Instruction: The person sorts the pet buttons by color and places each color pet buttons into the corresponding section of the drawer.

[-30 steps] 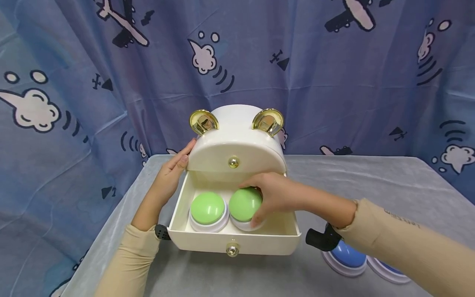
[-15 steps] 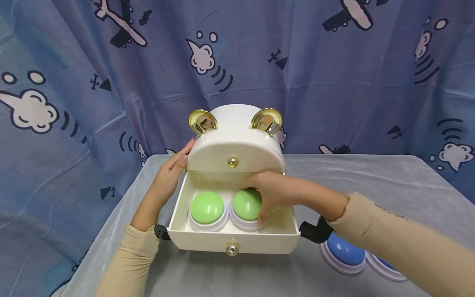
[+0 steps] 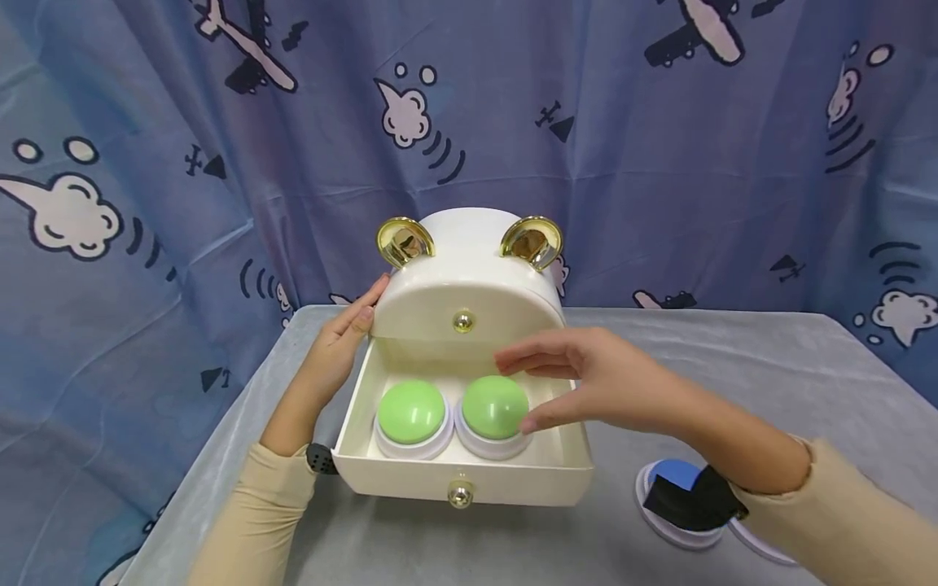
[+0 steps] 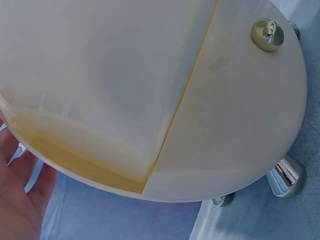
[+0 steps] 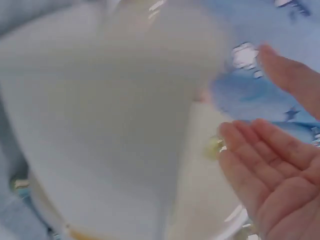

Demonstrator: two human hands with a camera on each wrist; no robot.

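Note:
A white box (image 3: 469, 256) with gold ear-shaped knobs has its lower drawer (image 3: 396, 476) pulled out. Two green-domed push buttons on white bases lie side by side in it, the left one (image 3: 412, 413) and the right one (image 3: 495, 408). My right hand (image 3: 589, 378) hovers over the drawer's right side, thumb and fingers spread apart and nothing held, close beside the right button. My left hand (image 3: 330, 354) rests along the box's left side with fairly straight fingers. In the left wrist view, the left fingers (image 4: 42, 187) show beside the box.
On the grey cloth-covered table (image 3: 733, 366), right of the drawer, sits a blue push button (image 3: 676, 474), partly covered by the black wrist camera (image 3: 692, 500). Another white button base (image 3: 762, 544) shows beside it under the sleeve. A patterned blue curtain (image 3: 659, 163) hangs behind.
The right hand has let go of the right green button and lifted away up and to the right. That button now sits flat in the drawer. The left hand has stayed put.

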